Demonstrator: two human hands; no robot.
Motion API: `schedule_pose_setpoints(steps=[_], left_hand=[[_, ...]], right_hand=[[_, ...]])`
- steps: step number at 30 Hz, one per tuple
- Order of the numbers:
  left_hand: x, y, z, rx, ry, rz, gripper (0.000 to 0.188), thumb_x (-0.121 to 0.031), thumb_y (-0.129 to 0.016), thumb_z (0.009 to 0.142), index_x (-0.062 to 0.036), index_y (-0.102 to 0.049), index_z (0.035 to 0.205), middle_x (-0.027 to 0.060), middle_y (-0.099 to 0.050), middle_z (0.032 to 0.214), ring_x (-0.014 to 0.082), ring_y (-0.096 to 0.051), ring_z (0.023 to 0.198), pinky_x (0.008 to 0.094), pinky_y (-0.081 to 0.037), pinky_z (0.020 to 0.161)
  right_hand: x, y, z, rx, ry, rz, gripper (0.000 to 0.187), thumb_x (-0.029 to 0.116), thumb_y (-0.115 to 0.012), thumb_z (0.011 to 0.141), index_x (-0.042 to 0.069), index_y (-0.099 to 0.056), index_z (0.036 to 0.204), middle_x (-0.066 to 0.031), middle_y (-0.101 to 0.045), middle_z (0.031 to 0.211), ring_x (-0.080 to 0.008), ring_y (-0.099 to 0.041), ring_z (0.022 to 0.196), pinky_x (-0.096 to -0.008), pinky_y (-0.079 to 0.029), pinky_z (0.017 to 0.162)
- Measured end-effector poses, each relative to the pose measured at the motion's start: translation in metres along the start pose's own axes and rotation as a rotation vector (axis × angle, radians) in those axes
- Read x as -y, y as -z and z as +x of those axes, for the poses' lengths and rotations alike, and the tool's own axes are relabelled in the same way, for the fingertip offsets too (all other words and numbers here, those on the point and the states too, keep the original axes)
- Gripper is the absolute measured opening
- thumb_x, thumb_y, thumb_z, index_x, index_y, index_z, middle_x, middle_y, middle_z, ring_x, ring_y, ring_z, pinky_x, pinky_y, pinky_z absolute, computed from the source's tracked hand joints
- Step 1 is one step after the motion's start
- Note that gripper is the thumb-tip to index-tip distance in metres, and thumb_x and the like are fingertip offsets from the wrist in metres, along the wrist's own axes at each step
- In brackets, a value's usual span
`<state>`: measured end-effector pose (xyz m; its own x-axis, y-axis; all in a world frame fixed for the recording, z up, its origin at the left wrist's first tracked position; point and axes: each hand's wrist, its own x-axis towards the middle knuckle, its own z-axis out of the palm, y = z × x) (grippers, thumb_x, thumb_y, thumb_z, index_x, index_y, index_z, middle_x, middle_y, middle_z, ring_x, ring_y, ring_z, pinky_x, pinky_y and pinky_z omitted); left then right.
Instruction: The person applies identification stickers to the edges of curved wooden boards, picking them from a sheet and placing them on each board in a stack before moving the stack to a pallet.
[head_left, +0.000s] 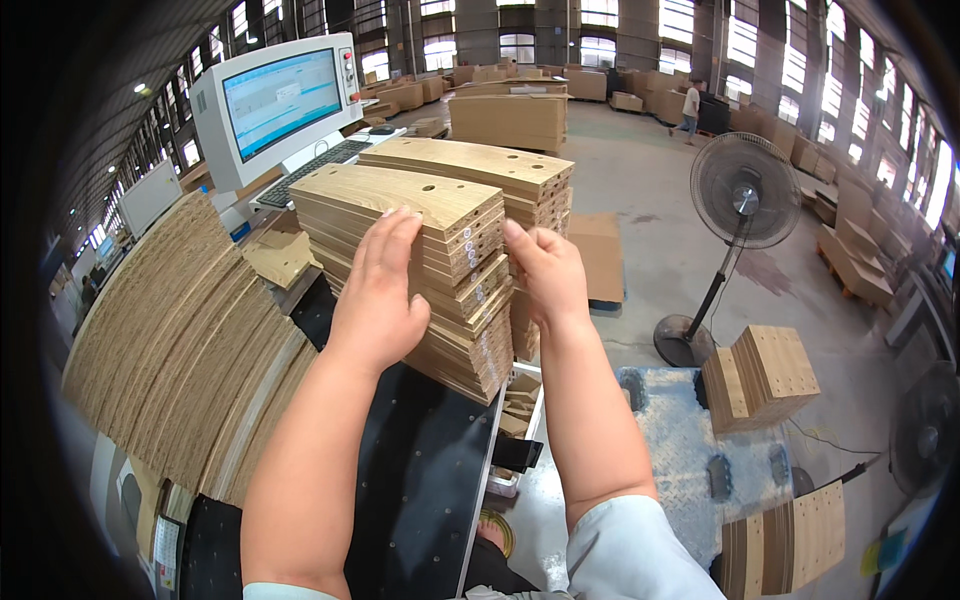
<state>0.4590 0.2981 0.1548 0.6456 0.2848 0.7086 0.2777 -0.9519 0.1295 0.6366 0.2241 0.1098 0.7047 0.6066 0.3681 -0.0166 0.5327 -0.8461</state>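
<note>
A tall stack of wood-grain boards [400,195] with drilled holes stands in front of me on a black table [400,470]. The boards in it sit slightly uneven at the near end. My left hand [380,290] lies against the stack's long side, fingers stretched out and nearly level with the top board. At the right corner of the near end is my right hand [548,268], its fingers curled and its thumb against the board ends. Whether those fingers grip anything is hidden. Just behind stands a second stack of similar boards [500,165].
A big row of boards [190,350] fills the left side. Behind it stand a computer monitor [280,100] and keyboard [315,170]. To the right are a pedestal fan [745,195], a worn blue pallet [660,440] and board stacks [775,375]. A person [688,110] walks far off.
</note>
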Motion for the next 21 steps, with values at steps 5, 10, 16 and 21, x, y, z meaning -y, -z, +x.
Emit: schedule_pose_setpoints(steps=[5, 10, 16, 21], left_hand=[[0.001, -0.001, -0.002, -0.005, 0.010, 0.032, 0.070, -0.002, -0.060, 0.064, -0.0075, -0.034, 0.128, 0.0147, -0.036, 0.134, 0.0332, -0.034, 0.126, 0.0395, -0.030, 0.105], [0.000, -0.003, 0.001, -0.043, -0.039, 0.052, 0.068, -0.010, -0.065, 0.067, -0.0069, -0.035, 0.128, 0.0160, -0.039, 0.131, 0.0337, -0.036, 0.124, 0.0397, -0.031, 0.103], [0.000, -0.011, 0.002, -0.129, -0.070, 0.069, 0.061, -0.020, -0.067, 0.075, -0.0048, -0.037, 0.125, 0.0186, -0.042, 0.127, 0.0356, -0.040, 0.119, 0.0410, -0.033, 0.100], [0.000, -0.013, 0.003, -0.124, -0.058, 0.106, 0.059, -0.028, -0.065, 0.078, -0.0033, -0.037, 0.123, 0.0176, -0.040, 0.127, 0.0354, -0.037, 0.120, 0.0410, -0.034, 0.101]], right_hand=[[-0.027, -0.006, -0.026, 0.032, 0.124, 0.117, 0.011, 0.009, -0.068, 0.077, 0.004, -0.060, 0.071, 0.0039, -0.052, 0.068, -0.0043, -0.047, 0.063, -0.0206, -0.040, 0.058], [-0.023, -0.013, -0.039, -0.008, 0.392, -0.243, 0.012, 0.005, -0.067, 0.073, 0.001, -0.063, 0.084, -0.0062, -0.058, 0.082, -0.0151, -0.055, 0.078, -0.0251, -0.044, 0.068], [-0.019, -0.022, -0.039, -0.147, 0.755, -0.551, 0.013, 0.005, -0.067, 0.069, 0.003, -0.063, 0.081, -0.0094, -0.060, 0.082, -0.0261, -0.056, 0.080, -0.0340, -0.045, 0.071], [-0.016, -0.024, -0.038, -0.182, 0.853, -0.659, 0.012, 0.006, -0.068, 0.069, 0.003, -0.063, 0.079, -0.0091, -0.060, 0.079, -0.0268, -0.055, 0.077, -0.0346, -0.046, 0.069]])
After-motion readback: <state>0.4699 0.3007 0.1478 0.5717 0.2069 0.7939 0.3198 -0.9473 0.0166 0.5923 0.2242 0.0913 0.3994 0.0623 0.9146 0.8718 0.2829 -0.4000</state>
